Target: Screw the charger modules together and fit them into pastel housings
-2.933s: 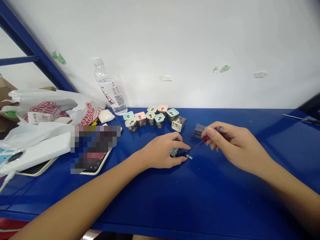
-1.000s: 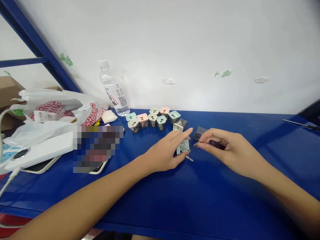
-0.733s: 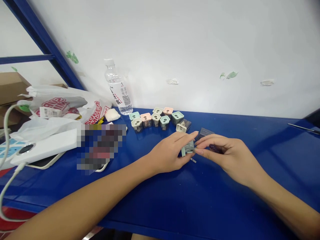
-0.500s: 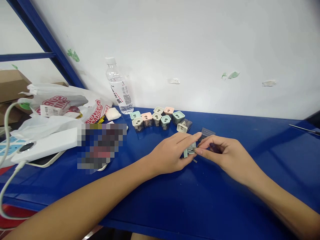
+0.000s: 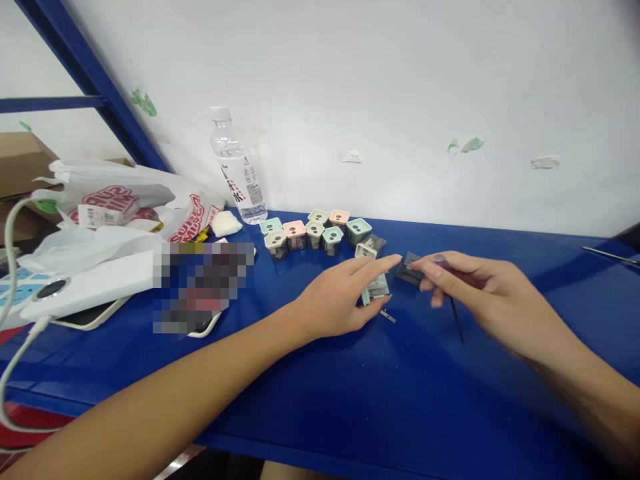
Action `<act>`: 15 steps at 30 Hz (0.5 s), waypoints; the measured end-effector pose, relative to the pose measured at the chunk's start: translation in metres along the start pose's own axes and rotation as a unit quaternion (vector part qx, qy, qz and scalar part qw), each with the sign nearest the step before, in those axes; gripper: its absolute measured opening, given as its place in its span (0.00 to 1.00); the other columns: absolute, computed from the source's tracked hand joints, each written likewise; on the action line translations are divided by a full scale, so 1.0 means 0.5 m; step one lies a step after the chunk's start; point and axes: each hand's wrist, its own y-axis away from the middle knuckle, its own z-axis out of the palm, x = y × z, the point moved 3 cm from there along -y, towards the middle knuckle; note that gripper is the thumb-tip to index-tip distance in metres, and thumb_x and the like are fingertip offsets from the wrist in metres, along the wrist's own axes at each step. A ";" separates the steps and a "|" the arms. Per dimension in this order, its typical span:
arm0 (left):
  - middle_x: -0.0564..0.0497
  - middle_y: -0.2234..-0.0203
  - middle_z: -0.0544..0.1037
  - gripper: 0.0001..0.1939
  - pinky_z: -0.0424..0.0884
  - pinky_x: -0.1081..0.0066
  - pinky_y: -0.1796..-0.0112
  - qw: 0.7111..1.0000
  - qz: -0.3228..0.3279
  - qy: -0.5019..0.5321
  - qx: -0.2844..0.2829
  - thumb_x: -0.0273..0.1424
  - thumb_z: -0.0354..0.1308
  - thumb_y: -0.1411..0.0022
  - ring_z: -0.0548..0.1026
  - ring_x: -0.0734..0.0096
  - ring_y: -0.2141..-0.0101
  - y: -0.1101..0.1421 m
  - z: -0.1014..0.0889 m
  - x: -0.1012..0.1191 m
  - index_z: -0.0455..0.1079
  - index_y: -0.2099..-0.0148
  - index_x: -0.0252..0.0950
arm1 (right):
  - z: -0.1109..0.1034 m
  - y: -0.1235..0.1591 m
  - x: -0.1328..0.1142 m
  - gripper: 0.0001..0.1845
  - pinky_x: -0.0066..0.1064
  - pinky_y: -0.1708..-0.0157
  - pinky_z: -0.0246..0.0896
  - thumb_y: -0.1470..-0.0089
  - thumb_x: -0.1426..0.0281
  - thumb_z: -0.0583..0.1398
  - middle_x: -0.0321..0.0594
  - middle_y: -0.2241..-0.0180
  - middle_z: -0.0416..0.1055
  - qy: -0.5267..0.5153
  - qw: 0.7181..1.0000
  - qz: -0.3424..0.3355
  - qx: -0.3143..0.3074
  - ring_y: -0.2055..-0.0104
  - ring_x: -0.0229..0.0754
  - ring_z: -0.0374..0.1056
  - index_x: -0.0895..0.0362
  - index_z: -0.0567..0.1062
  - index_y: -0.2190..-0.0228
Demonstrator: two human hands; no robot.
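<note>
My left hand [image 5: 340, 300] pinches a small pale green sharpener piece [image 5: 377, 287] between forefinger and thumb, just above the blue table [image 5: 350, 393]. My right hand [image 5: 480, 290] is closed on a small screwdriver [image 5: 455, 319]; its dark shaft points down toward me and its purple handle end shows at the fingertips. A dark grey casing [image 5: 410, 269] lies on the table between the two hands. A tiny metal blade [image 5: 389, 316] lies below the green piece.
A cluster of several pastel sharpeners [image 5: 315, 233] stands by the wall behind my left hand. A water bottle [image 5: 236, 170], plastic bags [image 5: 120, 203] and a white device [image 5: 85, 290] crowd the left. A thin tool [image 5: 613, 255] lies far right.
My right hand has drawn back to the right from the green piece and turned the screwdriver so that its shaft points down. My left hand keeps its hold on the piece.
</note>
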 end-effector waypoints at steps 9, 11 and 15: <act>0.45 0.54 0.78 0.10 0.75 0.66 0.53 0.998 -0.031 -0.003 -0.058 0.25 0.53 0.35 0.77 0.64 0.53 -0.006 -0.005 -0.025 0.73 0.53 0.35 | -0.015 0.004 -0.005 0.27 0.31 0.80 0.55 0.38 0.45 0.54 0.33 0.82 0.64 0.099 0.991 -0.057 0.066 0.81 0.37 0.59 0.52 0.76 0.73; 0.45 0.55 0.78 0.10 0.75 0.68 0.56 0.997 -0.028 -0.008 -0.076 0.24 0.53 0.36 0.78 0.65 0.56 -0.006 -0.004 -0.022 0.74 0.55 0.35 | -0.008 0.009 -0.007 0.26 0.30 0.78 0.59 0.38 0.46 0.54 0.35 0.80 0.68 0.068 0.994 -0.075 0.046 0.79 0.37 0.63 0.53 0.76 0.71; 0.47 0.58 0.77 0.10 0.75 0.69 0.62 0.993 -0.037 -0.028 -0.106 0.25 0.54 0.37 0.78 0.67 0.61 -0.005 -0.001 -0.017 0.75 0.55 0.34 | 0.004 0.015 -0.002 0.24 0.29 0.77 0.62 0.37 0.48 0.55 0.36 0.77 0.72 0.058 0.995 -0.084 0.010 0.77 0.38 0.67 0.53 0.77 0.68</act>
